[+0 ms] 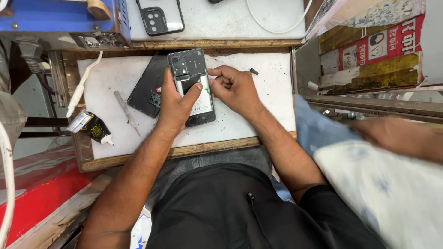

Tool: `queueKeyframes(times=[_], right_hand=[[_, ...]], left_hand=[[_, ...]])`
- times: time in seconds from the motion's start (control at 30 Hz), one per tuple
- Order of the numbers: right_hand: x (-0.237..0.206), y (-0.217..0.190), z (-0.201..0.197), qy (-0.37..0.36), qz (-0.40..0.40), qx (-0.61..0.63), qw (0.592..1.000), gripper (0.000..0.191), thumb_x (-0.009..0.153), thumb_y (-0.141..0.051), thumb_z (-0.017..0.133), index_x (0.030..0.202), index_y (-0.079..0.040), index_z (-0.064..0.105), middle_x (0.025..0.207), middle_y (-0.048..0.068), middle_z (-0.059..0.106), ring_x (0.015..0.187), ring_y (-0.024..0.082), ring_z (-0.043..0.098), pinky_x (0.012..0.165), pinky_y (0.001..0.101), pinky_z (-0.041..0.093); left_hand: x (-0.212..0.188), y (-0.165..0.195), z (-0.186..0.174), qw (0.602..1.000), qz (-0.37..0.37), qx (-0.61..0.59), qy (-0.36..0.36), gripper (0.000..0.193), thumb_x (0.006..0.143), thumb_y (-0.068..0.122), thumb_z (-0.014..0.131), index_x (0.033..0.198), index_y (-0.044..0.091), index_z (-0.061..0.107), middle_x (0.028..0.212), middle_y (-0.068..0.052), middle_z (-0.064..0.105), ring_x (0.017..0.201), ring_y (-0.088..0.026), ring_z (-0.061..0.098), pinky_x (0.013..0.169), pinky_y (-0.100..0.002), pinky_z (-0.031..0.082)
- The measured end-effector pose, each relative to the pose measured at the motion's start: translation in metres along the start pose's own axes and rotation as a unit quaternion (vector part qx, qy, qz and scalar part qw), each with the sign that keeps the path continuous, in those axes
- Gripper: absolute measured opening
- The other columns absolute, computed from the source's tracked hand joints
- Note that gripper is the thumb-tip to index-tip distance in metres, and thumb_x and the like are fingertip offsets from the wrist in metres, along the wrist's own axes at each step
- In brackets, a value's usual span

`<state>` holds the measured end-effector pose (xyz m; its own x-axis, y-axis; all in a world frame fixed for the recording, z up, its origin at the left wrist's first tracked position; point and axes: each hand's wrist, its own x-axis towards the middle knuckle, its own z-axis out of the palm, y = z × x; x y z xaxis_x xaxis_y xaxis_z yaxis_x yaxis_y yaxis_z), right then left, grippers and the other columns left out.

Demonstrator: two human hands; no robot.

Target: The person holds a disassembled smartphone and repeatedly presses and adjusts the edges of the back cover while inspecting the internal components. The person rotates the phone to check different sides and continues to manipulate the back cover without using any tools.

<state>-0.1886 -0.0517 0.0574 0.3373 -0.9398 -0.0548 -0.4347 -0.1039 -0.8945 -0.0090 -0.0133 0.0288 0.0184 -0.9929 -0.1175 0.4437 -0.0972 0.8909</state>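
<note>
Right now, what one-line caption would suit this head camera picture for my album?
Left hand steadies an opened phone while the right hand works its edge on a white mat.

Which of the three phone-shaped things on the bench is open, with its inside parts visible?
The opened black phone between both hands, its battery showing. The black back cover beside it and the black-rimmed clear case above show none.

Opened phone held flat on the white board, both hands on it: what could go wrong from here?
1. The left hand presses its thumb on the battery of the opened phone while the right hand works its edge; hard prying might bend the battery.
2. A small dark part lies loose beside the right hand and could be swept off.
3. Another person's blurred arm moves close by and may jostle the work.
</note>
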Motion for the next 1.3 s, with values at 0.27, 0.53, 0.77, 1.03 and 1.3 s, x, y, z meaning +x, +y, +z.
queueKeyframes(times=[0.27,0.53,0.77,1.03,1.3], right_hand=[[-0.004,-0.006,-0.003,-0.016,-0.013,0.09,0.996,0.027,0.104,-0.008,0.063,0.128,0.002,0.069,0.089,0.006,0.075,0.076,0.004,0.068,0.069,0.0212,0.059],[-0.019,-0.026,-0.003,0.03,-0.036,-0.152,0.987,0.018,0.094,-0.013,0.076,0.11,-0.006,0.077,0.092,0.01,0.08,0.078,0.015,0.078,0.07,0.027,0.062],[-0.01,-0.043,-0.004,0.028,-0.085,-0.296,0.951,0.013,0.09,-0.02,0.076,0.092,-0.008,0.073,0.078,0.007,0.074,0.065,0.022,0.072,0.058,0.0341,0.056],[-0.007,-0.051,-0.002,0.058,-0.146,-0.324,0.933,0.011,0.083,-0.015,0.077,0.083,-0.008,0.068,0.073,0.004,0.069,0.061,0.023,0.067,0.053,0.0362,0.051],[-0.012,-0.046,-0.037,0.159,-0.163,-0.199,0.953,0.003,0.09,-0.003,0.061,0.089,-0.003,0.064,0.079,0.008,0.067,0.065,0.015,0.065,0.058,0.0297,0.054]], left_hand=[[0.0,0.005,0.0,1.0,-0.009,0.017,0.008,0.042,0.092,0.001,0.065,0.128,0.005,0.044,0.114,-0.008,0.062,0.102,-0.012,0.066,0.083,-0.029,0.062],[-0.007,-0.001,0.001,0.985,0.092,0.143,0.018,0.036,0.096,0.004,0.069,0.124,0.003,0.046,0.112,-0.01,0.067,0.098,-0.014,0.069,0.082,-0.029,0.059],[-0.011,-0.004,0.001,0.968,0.107,0.225,0.033,0.04,0.094,0.005,0.07,0.126,0.002,0.046,0.11,-0.009,0.07,0.098,-0.014,0.073,0.083,-0.029,0.06],[-0.01,-0.003,0.001,0.976,0.097,0.191,0.026,0.04,0.094,0.005,0.071,0.126,0.002,0.046,0.111,-0.009,0.069,0.1,-0.014,0.071,0.084,-0.029,0.06],[-0.008,-0.003,0.0,0.99,0.073,0.123,0.012,0.038,0.094,0.003,0.07,0.125,0.004,0.047,0.112,-0.007,0.066,0.1,-0.013,0.067,0.086,-0.028,0.059]])
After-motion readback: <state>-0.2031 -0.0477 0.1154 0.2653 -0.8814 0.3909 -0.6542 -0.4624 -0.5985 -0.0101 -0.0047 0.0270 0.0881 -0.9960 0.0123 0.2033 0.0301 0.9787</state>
